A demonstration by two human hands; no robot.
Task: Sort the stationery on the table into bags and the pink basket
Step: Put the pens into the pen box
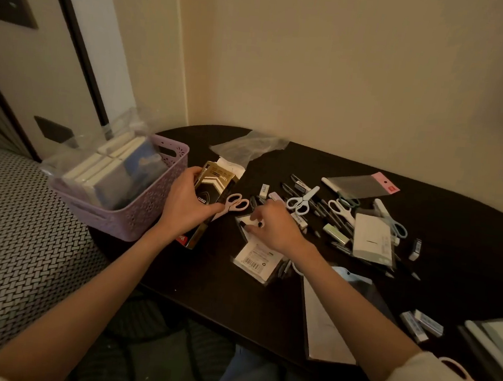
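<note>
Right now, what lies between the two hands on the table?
In the head view, pink-handled scissors lie between the left hand, which holds a gold box, and the right hand.

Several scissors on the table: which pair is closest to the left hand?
The pink-handled scissors, right beside the left hand and its gold box; the white and blue pairs lie farther right.

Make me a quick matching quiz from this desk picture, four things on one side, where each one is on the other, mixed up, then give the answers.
Things:
1. gold and black box
2. pink basket
3. pink scissors
4. clear bag with pink header

Places:
A. far side of the table, beyond the loose scissors
B. left end of the table, holding books
C. gripped by the left hand
D. beside the box, between the two hands

Pairs: 1-C, 2-B, 3-D, 4-A
</note>
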